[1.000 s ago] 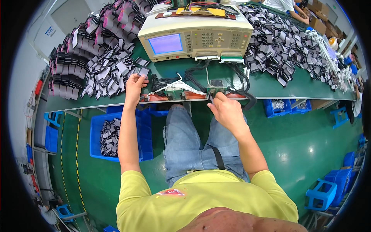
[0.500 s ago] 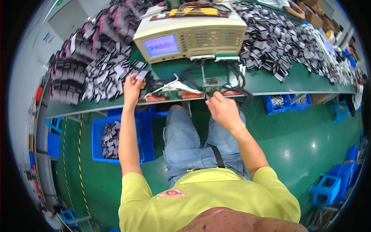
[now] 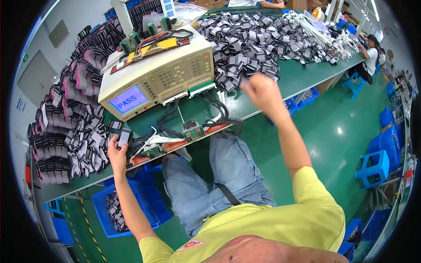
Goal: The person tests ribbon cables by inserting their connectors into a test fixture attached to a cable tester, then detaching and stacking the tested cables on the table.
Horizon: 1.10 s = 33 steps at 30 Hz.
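My left hand (image 3: 117, 153) pinches a short grey flat ribbon cable with black ends (image 3: 124, 137) at the table's front left. Another such cable lies just behind it. Beside that hand is a heap of loose ribbon cables (image 3: 87, 147). My right hand (image 3: 266, 97) is raised over the front right of the table, close to the large pile of ribbon cables (image 3: 245, 44). Its fingers are curled and smeared by motion, so whether they hold anything is unclear. Between my hands, a test fixture with a small green board (image 3: 192, 131) sits at the table edge, with black leads attached.
A beige bench tester (image 3: 160, 72) with a lit screen stands behind the fixture. Bundled ribbon cables (image 3: 50, 153) stack up at far left. Below the table is a blue bin (image 3: 162, 215) containing cables. White cables (image 3: 313, 33) and a seated person (image 3: 370, 55) are at far right.
My right hand has left the fixture and moved right and away, toward the large cable pile. My left hand still holds the ribbon cable. The whole view has turned to the right.
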### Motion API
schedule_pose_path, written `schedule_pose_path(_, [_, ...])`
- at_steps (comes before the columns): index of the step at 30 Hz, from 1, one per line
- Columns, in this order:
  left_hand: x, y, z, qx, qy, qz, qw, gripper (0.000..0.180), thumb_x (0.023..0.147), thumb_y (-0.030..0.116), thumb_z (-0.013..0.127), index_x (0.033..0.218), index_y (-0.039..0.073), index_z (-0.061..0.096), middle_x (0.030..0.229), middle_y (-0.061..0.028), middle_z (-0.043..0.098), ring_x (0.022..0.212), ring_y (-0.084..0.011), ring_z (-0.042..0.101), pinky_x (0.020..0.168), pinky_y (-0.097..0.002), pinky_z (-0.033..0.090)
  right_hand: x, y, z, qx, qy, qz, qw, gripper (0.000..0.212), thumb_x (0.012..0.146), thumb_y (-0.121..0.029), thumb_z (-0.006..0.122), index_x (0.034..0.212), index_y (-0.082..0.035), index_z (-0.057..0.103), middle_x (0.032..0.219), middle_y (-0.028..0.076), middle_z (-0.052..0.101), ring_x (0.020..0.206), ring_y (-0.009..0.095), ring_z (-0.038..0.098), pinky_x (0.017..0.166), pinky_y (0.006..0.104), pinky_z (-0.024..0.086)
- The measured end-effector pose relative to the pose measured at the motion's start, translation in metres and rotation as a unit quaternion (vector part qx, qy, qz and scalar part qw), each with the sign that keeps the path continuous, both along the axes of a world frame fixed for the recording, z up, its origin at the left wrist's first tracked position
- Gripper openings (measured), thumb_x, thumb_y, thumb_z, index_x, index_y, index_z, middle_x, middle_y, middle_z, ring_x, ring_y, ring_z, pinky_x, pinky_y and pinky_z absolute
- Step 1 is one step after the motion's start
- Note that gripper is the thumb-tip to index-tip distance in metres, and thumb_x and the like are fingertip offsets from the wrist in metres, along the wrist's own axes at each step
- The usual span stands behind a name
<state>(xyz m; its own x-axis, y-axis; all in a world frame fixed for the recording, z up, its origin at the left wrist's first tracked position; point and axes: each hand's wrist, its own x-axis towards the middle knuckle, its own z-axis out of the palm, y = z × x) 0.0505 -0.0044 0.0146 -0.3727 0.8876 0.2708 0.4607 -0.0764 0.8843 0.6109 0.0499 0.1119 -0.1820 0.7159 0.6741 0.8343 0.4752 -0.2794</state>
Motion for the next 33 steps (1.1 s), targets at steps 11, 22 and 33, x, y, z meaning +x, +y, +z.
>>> schedule_pose_path(11, [-0.004,-0.016,0.002,0.100,-0.071,0.044,0.992,0.044,0.095,-0.001,0.073,0.136,-0.007,0.059,0.115,-0.0097,0.071,0.098,-0.0134,0.066,0.088,-0.0256,0.052,-0.034,-0.006,0.009,0.012,0.196,0.169,0.966,0.038,0.092,-0.002,0.073,0.128,-0.002,0.063,0.143,0.021,0.055,0.083,0.019,0.073,0.073,0.0319,0.060])
schedule_pose_path(22, [0.200,-0.102,0.023,0.152,-0.267,-0.165,0.937,0.025,0.090,-0.006,0.075,0.111,0.003,0.066,0.107,-0.0085,0.073,0.101,-0.0167,0.068,0.091,-0.0326,0.055,-0.120,-0.133,-0.075,-0.206,0.281,0.367,0.863,0.035,0.091,-0.006,0.080,0.123,0.001,0.068,0.118,0.015,0.068,0.093,0.022,0.070,0.077,0.0321,0.060])
schedule_pose_path(33, [0.253,-0.116,-0.022,0.046,-0.463,-0.315,0.827,0.024,0.090,0.010,0.083,0.110,0.002,0.072,0.153,-0.0155,0.053,0.137,-0.0259,0.051,0.113,-0.0423,0.042,-0.134,-0.142,-0.093,-0.231,0.363,0.379,0.819,0.026,0.092,0.001,0.074,0.118,0.001,0.067,0.118,0.016,0.069,0.102,0.025,0.071,0.082,0.0340,0.059])
